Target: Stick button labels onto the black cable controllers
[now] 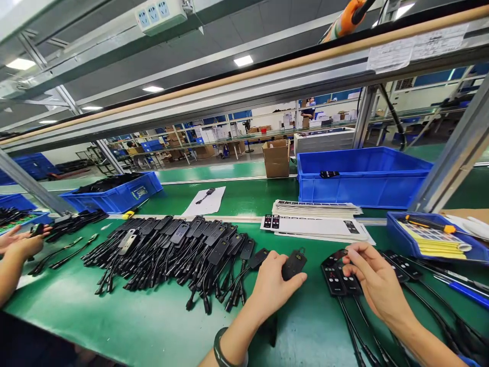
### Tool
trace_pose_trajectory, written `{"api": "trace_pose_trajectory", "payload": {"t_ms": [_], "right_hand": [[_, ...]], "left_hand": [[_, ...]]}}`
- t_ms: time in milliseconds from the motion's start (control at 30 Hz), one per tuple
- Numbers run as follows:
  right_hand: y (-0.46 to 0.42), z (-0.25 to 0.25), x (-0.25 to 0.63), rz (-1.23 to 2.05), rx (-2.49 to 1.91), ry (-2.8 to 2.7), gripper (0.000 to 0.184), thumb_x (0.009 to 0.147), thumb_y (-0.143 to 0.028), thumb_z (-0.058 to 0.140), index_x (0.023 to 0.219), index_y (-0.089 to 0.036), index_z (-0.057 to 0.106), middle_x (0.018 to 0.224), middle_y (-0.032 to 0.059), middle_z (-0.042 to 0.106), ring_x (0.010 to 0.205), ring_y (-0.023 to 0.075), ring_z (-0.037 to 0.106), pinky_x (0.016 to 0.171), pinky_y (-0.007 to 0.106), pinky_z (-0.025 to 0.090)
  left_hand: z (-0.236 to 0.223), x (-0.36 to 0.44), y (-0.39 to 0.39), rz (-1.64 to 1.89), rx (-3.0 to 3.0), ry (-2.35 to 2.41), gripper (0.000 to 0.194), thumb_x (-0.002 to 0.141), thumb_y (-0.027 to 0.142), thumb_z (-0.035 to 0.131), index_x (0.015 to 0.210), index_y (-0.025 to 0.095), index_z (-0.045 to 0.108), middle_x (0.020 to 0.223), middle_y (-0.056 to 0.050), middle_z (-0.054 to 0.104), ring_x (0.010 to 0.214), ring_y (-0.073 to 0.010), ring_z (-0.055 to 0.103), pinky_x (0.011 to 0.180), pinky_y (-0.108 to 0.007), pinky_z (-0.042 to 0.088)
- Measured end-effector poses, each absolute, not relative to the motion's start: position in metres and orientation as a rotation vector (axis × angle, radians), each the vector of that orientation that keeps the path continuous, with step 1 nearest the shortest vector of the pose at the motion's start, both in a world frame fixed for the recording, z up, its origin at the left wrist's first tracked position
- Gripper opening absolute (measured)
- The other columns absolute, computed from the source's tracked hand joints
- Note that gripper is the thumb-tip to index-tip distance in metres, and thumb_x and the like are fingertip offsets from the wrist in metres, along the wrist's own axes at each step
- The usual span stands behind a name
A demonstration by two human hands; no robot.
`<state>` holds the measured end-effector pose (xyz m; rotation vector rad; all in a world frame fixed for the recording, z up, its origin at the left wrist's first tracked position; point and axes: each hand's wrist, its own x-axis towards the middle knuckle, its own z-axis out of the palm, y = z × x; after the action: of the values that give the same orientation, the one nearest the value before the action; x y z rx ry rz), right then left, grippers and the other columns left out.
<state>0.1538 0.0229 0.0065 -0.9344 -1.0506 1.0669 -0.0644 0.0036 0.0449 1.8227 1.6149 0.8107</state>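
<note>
My left hand [272, 283] is closed around a flat black controller box [294, 264] with a hanging loop at its top. With thumb and forefinger pinched, my right hand [370, 278] holds a small, thin, glossy black label [334, 258]. Just under that label, black controllers with printed button faces [334, 283] lie side by side, their cables running toward me. More finished-looking controllers [401, 266] rest beyond my right wrist. Left of my left hand spreads a big pile of black cabled controllers [183, 250].
Label sheets [317, 225] lie behind my hands. A large blue bin [362, 181] stands at the back; a blue tray [420, 250] holds yellow-edged sheets and a screwdriver [430, 223]. A co-worker's hands [23, 242] hold a black part at far left. A metal post [454, 148] rises right.
</note>
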Motion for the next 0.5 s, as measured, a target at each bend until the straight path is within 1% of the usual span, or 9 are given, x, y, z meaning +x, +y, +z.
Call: {"api": "trace_pose_trajectory", "payload": {"t_ms": [33, 100, 167, 200, 267, 300, 367, 433, 500], "right_hand": [[0.02, 0.007, 0.155, 1.073, -0.926, -1.069, 0.027, 0.079, -0.043, 0.066, 0.087, -0.021, 0.054, 0.079, 0.0001, 0.048, 0.065, 0.01, 0.05, 0.057, 0.02, 0.044], [0.017, 0.009, 0.156, 1.071, -0.918, -1.108, 0.025, 0.08, -0.043, 0.064, 0.088, -0.021, 0.053, 0.074, -0.0004, 0.048, 0.063, 0.0096, 0.049, 0.057, 0.02, 0.044], [0.015, 0.011, 0.156, 1.057, -0.91, -1.135, 0.024, 0.081, -0.042, 0.063, 0.089, -0.021, 0.053, 0.072, -0.0007, 0.049, 0.06, 0.0093, 0.049, 0.057, 0.02, 0.043], [0.015, 0.012, 0.156, 1.049, -0.907, -1.144, 0.024, 0.082, -0.042, 0.062, 0.089, -0.021, 0.053, 0.071, -0.0006, 0.049, 0.059, 0.0092, 0.049, 0.056, 0.02, 0.043], [0.014, 0.013, 0.155, 1.044, -0.903, -1.158, 0.024, 0.083, -0.041, 0.061, 0.088, -0.02, 0.053, 0.071, -0.0003, 0.05, 0.057, 0.0093, 0.049, 0.055, 0.021, 0.042], [0.014, 0.014, 0.155, 1.049, -0.9, -1.161, 0.024, 0.083, -0.041, 0.061, 0.088, -0.019, 0.052, 0.071, -0.0002, 0.05, 0.056, 0.0096, 0.049, 0.053, 0.021, 0.042], [0.013, 0.016, 0.154, 1.064, -0.911, -1.167, 0.024, 0.083, -0.041, 0.06, 0.088, -0.019, 0.052, 0.07, -0.0007, 0.049, 0.054, 0.0093, 0.047, 0.05, 0.021, 0.04], [0.01, 0.018, 0.152, 1.066, -0.957, -1.192, 0.024, 0.082, -0.04, 0.061, 0.088, -0.019, 0.051, 0.068, -0.0018, 0.048, 0.051, 0.0079, 0.045, 0.047, 0.02, 0.038], [0.008, 0.019, 0.15, 1.05, -1.023, -1.251, 0.025, 0.081, -0.04, 0.062, 0.085, -0.018, 0.052, 0.067, -0.0024, 0.048, 0.049, 0.0065, 0.042, 0.045, 0.018, 0.037]], "left_hand": [[0.04, -0.061, 0.004, 0.858, 1.705, 1.512, 0.035, 0.073, 0.05, 0.064, 0.073, 0.017, 0.054, 0.072, 0.0, 0.049, 0.068, -0.0099, 0.048, 0.06, -0.017, 0.037], [0.031, -0.052, 0.004, 0.905, 1.388, 1.285, 0.043, 0.069, 0.057, 0.067, 0.074, 0.017, 0.049, 0.06, 0.004, 0.041, 0.05, -0.0056, 0.04, 0.045, -0.015, 0.029], [0.024, -0.042, 0.003, 0.893, 1.13, 1.105, 0.051, 0.066, 0.063, 0.066, 0.08, 0.017, 0.048, 0.058, 0.005, 0.041, 0.041, -0.0034, 0.034, 0.037, -0.014, 0.025], [0.022, -0.038, 0.002, 0.891, 1.051, 1.046, 0.054, 0.066, 0.065, 0.065, 0.082, 0.016, 0.047, 0.061, 0.004, 0.045, 0.041, -0.0031, 0.035, 0.036, -0.013, 0.027], [0.021, -0.031, -0.001, 0.872, 0.941, 0.959, 0.055, 0.067, 0.063, 0.064, 0.088, 0.015, 0.048, 0.073, -0.002, 0.054, 0.046, -0.0035, 0.043, 0.041, -0.013, 0.038], [0.022, -0.029, -0.003, 0.848, 0.895, 0.924, 0.054, 0.068, 0.059, 0.066, 0.092, 0.014, 0.049, 0.079, -0.006, 0.057, 0.049, -0.0044, 0.047, 0.046, -0.014, 0.044], [0.025, -0.026, -0.006, 0.799, 0.809, 0.856, 0.052, 0.064, 0.045, 0.075, 0.098, 0.012, 0.051, 0.091, -0.011, 0.059, 0.06, -0.0083, 0.057, 0.058, -0.018, 0.053], [0.029, -0.026, -0.009, 0.76, 0.788, 0.823, 0.055, 0.06, 0.03, 0.079, 0.105, 0.013, 0.051, 0.1, -0.015, 0.059, 0.071, -0.0144, 0.063, 0.066, -0.019, 0.055], [0.031, -0.026, -0.01, 0.73, 0.794, 0.804, 0.062, 0.059, 0.021, 0.078, 0.113, 0.015, 0.048, 0.099, -0.016, 0.06, 0.078, -0.0193, 0.065, 0.068, -0.019, 0.055]]}}
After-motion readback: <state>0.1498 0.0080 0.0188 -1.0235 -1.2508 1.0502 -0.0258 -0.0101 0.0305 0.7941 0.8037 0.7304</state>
